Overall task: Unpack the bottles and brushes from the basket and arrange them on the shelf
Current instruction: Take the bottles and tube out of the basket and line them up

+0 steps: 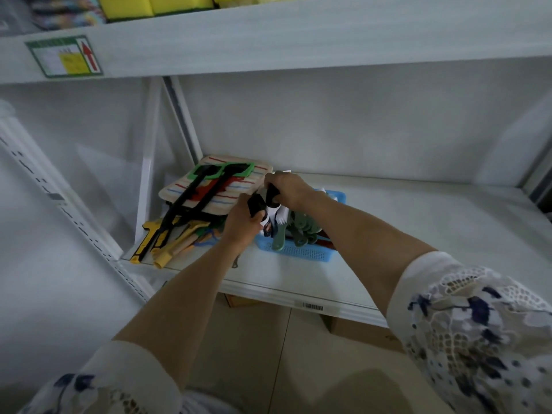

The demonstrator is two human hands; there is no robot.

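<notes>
Over the blue basket (pixel 294 249) on the shelf (pixel 418 222), left hand (pixel 243 222) and right hand (pixel 286 188) each grasp a black-capped bottle (pixel 270 216) with clenched fingers.

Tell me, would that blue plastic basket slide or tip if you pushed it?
The blue perforated plastic basket would probably slide easily, since it sits flat on the smooth white shelf. It looks light and a bit bendy, being thin mesh. It seems unlikely to tip, as it is low and wide, though the green brushes inside might shift.
</notes>
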